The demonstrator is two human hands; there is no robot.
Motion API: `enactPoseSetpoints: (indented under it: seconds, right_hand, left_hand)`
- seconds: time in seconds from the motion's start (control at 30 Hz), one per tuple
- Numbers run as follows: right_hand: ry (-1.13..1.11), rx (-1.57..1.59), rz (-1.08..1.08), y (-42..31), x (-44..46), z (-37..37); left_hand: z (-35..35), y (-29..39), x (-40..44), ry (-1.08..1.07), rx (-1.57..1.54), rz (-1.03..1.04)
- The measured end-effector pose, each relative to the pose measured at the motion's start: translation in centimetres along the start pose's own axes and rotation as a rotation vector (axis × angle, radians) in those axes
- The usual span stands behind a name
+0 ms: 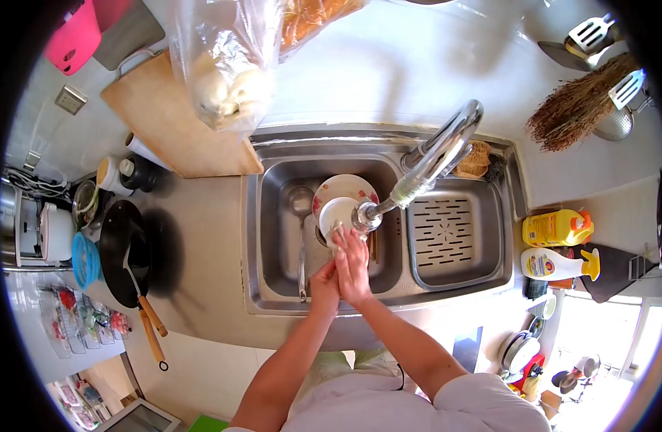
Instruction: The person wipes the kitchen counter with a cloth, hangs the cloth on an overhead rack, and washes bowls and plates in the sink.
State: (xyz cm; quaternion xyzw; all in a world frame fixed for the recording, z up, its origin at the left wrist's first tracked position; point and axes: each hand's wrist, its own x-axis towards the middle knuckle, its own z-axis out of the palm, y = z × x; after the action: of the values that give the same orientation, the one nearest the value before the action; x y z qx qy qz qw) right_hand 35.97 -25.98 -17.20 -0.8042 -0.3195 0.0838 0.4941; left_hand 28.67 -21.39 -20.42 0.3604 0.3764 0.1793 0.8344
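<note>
Both my hands are over the left basin of the steel sink (273, 230), close together below the tap (417, 176). My right hand (353, 265) has its fingers around a crumpled whitish cloth (332, 238). Against its side sits my left hand (324, 286), fingers curled in; what they hold, if anything, is hidden. Just beyond the fingers, a small white bowl (336, 209) rests on a flower-patterned plate (345, 183). To the left lies a metal ladle (301, 205), its handle toward me. Chopsticks (374, 246) show partly beside my right hand.
A drain tray (444, 230) fills the right basin. Left of the sink are a cutting board (180, 115) and a black wok (122, 252). A bagged bundle (227, 86) hangs above. A yellow bottle (550, 229) and spray bottle (554, 264) stand right.
</note>
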Motion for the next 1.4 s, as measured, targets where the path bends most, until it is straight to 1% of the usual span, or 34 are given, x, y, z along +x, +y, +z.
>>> enactPoseSetpoints:
  seconds: [0.03,0.07,0.1,0.13,0.17,0.2,0.23,0.27,0.33,0.37,0.4,0.47,0.5,0.53,0.6,0.63,0.67,0.73,0.77,0.83,0.87,0.93,0.97,1.0,1.03,1.07,1.1,1.13,1.17,1.23,1.27,1.33,1.37,1.4]
  right_hand:
    - [0.057,0.006,0.017,0.6,1.1,-0.1]
    - [-0.003,0.274,0.198,1.3,1.8,-0.9]
    - [-0.022,0.312,0.364,1.6,2.1,-1.8]
    - [-0.043,0.35,0.53,2.1,2.2,-2.8]
    - [-0.018,0.396,0.545,5.5,1.2,-2.4]
    - [-0.037,0.332,0.512,5.4,1.0,-3.9]
    - [0.0,0.345,0.445,5.6,0.5,-5.2]
    - [0.038,0.357,0.377,5.7,-0.1,-6.3]
    - [0.177,0.538,0.533,3.2,-0.5,-8.9]
    - [0.288,0.563,0.587,3.1,-1.0,-9.8]
    - [0.397,0.587,0.639,3.3,-1.6,-10.7]
    - [0.622,0.69,0.642,4.8,-2.3,-12.1]
    - [0.699,0.685,0.628,5.8,-2.4,-12.9]
    - [0.782,0.707,0.675,5.9,-1.9,-13.9]
    - [0.914,0.695,0.673,8.6,-1.3,-15.3]
    - [0.966,0.678,0.702,10.3,-1.1,-15.8]
    - [0.965,0.681,0.698,12.5,-1.1,-16.3]
    - [1.005,0.671,0.692,16.6,-1.4,-17.1]
    - [0.994,0.642,0.776,17.7,-1.3,-17.3]
    - [1.007,0.64,0.817,19.9,-1.2,-16.9]
    - [1.02,0.632,0.856,20.9,-1.3,-16.8]
    - [1.049,0.625,0.886,21.3,-1.3,-16.3]
    - [1.076,0.621,0.919,21.4,-1.4,-16.2]
    - [1.08,0.614,0.912,21.1,-1.4,-16.3]
    - [1.064,0.648,0.885,20.8,-1.6,-16.5]
    - [1.046,0.685,0.857,20.4,-1.6,-16.6]
    - [0.983,0.609,0.8,22.0,-2.5,-16.9]
    - [0.98,0.608,0.796,20.5,-2.2,-17.0]
    - [0.976,0.525,0.703,18.7,-2.5,-17.4]
    - [0.96,0.334,0.559,16.3,-2.6,-18.3]
    - [0.96,0.333,0.562,15.6,-2.9,-18.6]
    - [0.906,0.397,0.415,13.9,-3.1,-19.2]
    - [0.905,0.5,0.399,13.8,-3.3,-19.2]
    - [0.908,0.507,0.401,13.0,-3.1,-19.0]
  left_hand:
    - [-0.1,0.0,-0.2,-0.039,0.289,0.089]
    - [-0.2,0.0,-0.4,-0.077,0.576,0.18]
    - [1.7,3.0,-1.8,-0.098,0.864,0.253]
    - [2.3,3.6,-2.4,-0.099,0.863,0.255]
    - [2.8,3.9,-2.9,-0.169,0.99,0.36]
    - [3.1,3.9,-3.1,-0.24,1.116,0.465]
    - [3.3,3.6,-3.0,-0.313,1.121,0.673]
    - [3.6,3.3,-3.0,-0.311,1.12,0.674]
    - [4.7,2.6,-3.3,-0.514,1.192,0.746]
    - [5.5,2.2,-3.3,-0.51,1.191,0.745]
    - [6.3,1.7,-3.4,-0.579,1.213,0.798]
    - [8.0,0.8,-3.4,-0.72,1.253,0.904]
    - [8.7,0.8,-3.3,-0.754,1.219,0.935]
    - [8.9,0.8,-3.0,-0.749,1.218,0.938]
    - [9.3,1.0,-2.3,-0.649,1.16,0.968]
    - [8.5,1.0,-1.4,-0.613,1.154,0.905]
    - [7.4,0.9,-0.3,-0.612,1.154,0.91]
    - [4.8,0.4,1.8,-0.44,1.248,0.657]
    - [3.8,0.4,2.9,-0.438,1.252,0.66]
    - [2.3,0.4,5.1,-0.404,1.549,0.55]
    - [1.7,0.1,6.0,-0.406,1.547,0.552]
    - [0.7,-1.1,7.9,-0.345,1.731,0.644]
    - [0.3,-1.8,8.9,-0.35,1.722,0.649]
    - [-0.3,-2.6,9.9,-0.336,1.819,0.682]
    - [-0.6,-3.0,10.6,-0.316,1.916,0.711]
    - [-1.0,-3.3,11.3,-0.31,1.911,0.714]
    - [-1.2,-3.5,12.0,-0.339,1.974,0.67]
    - [-1.4,-3.7,12.7,-0.368,2.037,0.623]
    - [-1.6,-3.8,13.2,-0.366,2.034,0.624]
    - [-1.8,-4.3,13.8,-0.39,2.162,0.719]
    - [-2.0,-4.4,13.7,-0.393,2.162,0.716]
    - [-2.0,-3.7,13.2,-0.395,2.054,0.742]
    - [-1.9,-3.2,13.0,-0.395,2.062,0.744]
    - [-1.8,-2.7,12.6,-0.362,1.938,0.792]
